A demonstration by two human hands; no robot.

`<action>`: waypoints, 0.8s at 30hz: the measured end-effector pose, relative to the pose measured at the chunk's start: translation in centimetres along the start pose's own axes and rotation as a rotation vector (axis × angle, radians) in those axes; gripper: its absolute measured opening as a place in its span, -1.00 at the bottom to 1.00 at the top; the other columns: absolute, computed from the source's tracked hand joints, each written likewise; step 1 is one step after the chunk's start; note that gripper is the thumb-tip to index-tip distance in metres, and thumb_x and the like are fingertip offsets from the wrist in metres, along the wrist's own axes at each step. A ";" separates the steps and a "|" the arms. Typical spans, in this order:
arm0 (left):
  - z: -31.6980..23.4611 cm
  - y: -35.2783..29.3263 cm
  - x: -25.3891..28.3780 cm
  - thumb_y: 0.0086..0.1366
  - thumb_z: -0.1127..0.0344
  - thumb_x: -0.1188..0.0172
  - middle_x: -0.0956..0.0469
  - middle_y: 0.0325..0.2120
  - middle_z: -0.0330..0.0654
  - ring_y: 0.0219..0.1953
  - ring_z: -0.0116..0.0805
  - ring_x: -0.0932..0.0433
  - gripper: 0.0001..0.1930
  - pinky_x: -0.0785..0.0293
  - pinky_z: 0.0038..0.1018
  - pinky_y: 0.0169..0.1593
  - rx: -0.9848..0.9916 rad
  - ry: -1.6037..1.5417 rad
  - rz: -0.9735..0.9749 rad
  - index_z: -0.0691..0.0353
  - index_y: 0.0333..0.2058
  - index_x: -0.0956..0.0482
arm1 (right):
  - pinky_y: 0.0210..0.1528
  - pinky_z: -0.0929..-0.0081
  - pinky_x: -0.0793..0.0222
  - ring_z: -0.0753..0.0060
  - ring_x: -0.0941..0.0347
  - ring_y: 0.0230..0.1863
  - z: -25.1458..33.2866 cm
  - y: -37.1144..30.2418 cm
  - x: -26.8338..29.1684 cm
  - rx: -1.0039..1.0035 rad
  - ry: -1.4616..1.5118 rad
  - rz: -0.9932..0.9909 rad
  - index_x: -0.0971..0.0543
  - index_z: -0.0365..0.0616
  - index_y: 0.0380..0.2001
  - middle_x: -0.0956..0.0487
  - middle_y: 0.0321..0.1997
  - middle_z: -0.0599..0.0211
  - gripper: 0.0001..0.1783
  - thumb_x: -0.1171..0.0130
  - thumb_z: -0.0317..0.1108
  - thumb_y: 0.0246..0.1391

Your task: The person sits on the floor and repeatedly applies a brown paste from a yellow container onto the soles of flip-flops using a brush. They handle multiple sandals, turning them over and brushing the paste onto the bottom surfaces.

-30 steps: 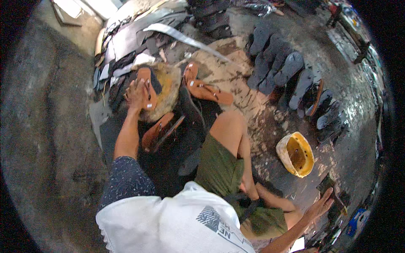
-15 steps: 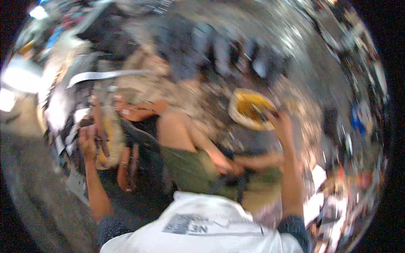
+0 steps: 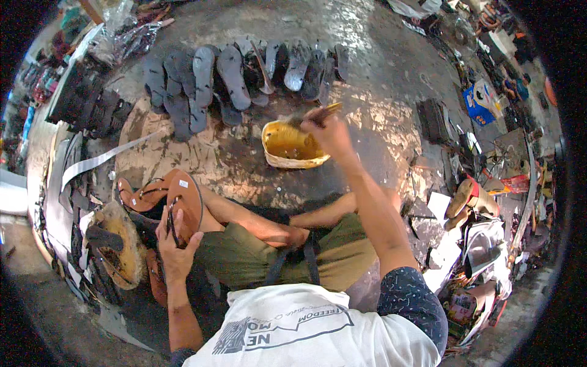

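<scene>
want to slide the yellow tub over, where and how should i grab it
The tub is probably best pinched by its left rim, from the left: its open top leaves that edge bare, while the right hand, holding a brush, is at its right.

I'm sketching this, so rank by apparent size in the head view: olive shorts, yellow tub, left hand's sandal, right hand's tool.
Olive shorts
Yellow tub and held sandal: too alike to rank
Tool, partly hidden by the right hand
</scene>
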State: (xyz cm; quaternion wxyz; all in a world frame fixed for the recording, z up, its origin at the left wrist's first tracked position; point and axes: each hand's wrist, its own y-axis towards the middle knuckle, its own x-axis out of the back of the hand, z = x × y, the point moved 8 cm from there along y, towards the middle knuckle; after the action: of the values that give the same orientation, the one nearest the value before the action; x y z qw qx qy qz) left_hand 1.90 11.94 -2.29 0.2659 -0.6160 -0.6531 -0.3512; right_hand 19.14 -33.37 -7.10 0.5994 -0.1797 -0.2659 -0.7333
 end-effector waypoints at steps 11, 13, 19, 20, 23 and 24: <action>-3.5 5.5 -6.3 0.45 -0.13 -0.01 -0.62 -0.06 -0.13 -0.06 -0.28 -0.62 -0.46 -0.57 -0.26 0.03 0.336 -1.442 -0.026 0.26 0.07 -0.53 | 0.05 0.31 -0.52 0.32 -0.57 0.00 -5.1 -8.6 18.0 -0.218 0.302 -0.428 -0.55 -0.13 0.09 -0.65 -0.05 0.29 -0.58 -0.23 -0.09 0.32; -7.8 6.5 -8.5 0.51 -0.09 0.03 -0.64 -0.10 -0.09 -0.13 -0.25 -0.64 -0.50 -0.63 -0.26 -0.10 0.277 -1.533 0.112 0.24 0.08 -0.52 | 0.06 0.35 -0.50 0.35 -0.57 0.00 4.6 -8.5 15.7 -0.250 0.562 -0.472 -0.54 -0.11 0.11 -0.65 -0.05 0.32 -0.58 -0.25 -0.11 0.31; -15.4 5.2 -13.0 0.45 -0.31 0.02 -0.57 0.10 -0.11 0.06 -0.21 -0.60 -0.32 -0.60 -0.23 0.10 0.312 -1.968 0.647 0.18 0.22 -0.44 | -0.03 0.18 -0.49 0.12 -0.60 -0.07 16.5 -7.3 3.0 0.106 0.265 -0.190 -0.64 -0.24 -0.12 -0.68 -0.09 0.09 -0.64 -0.39 -0.20 0.16; -15.9 4.9 -13.5 0.46 -0.31 0.03 -0.56 0.11 -0.11 0.08 -0.20 -0.59 -0.31 -0.56 -0.24 0.15 0.371 -1.974 0.610 0.19 0.22 -0.44 | 0.00 0.15 -0.49 0.05 -0.59 -0.04 16.5 -8.1 1.6 0.181 0.197 -0.179 -0.63 -0.22 -0.09 -0.66 -0.05 0.06 -0.66 -0.37 -0.22 0.17; -18.6 6.0 -11.1 0.48 -0.31 0.07 -0.56 0.13 -0.12 0.17 -0.19 -0.52 -0.30 -0.41 -0.27 0.30 0.202 -1.877 0.525 0.23 0.23 -0.43 | 0.07 0.09 -0.49 -0.10 -0.58 0.01 18.2 -12.9 1.3 0.358 0.300 -0.061 -0.57 -0.21 0.01 -0.64 -0.03 0.00 -0.63 -0.31 -0.26 0.21; -16.3 5.4 -12.0 0.49 -0.28 0.06 -0.55 0.13 -0.11 0.14 -0.21 -0.54 -0.31 -0.47 -0.26 0.24 0.255 -1.968 0.518 0.22 0.25 -0.40 | 0.06 0.08 -0.49 -0.12 -0.57 -0.01 18.9 -12.3 2.1 0.313 0.367 -0.038 -0.56 -0.21 0.01 -0.64 -0.05 -0.01 -0.63 -0.31 -0.25 0.22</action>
State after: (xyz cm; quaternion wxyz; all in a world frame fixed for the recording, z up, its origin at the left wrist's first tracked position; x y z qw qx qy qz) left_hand 7.11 -8.31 -0.94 -0.2567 -0.7204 -0.4611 0.4501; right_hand 5.65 -21.87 7.02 0.6444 0.0565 -0.2663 -0.7146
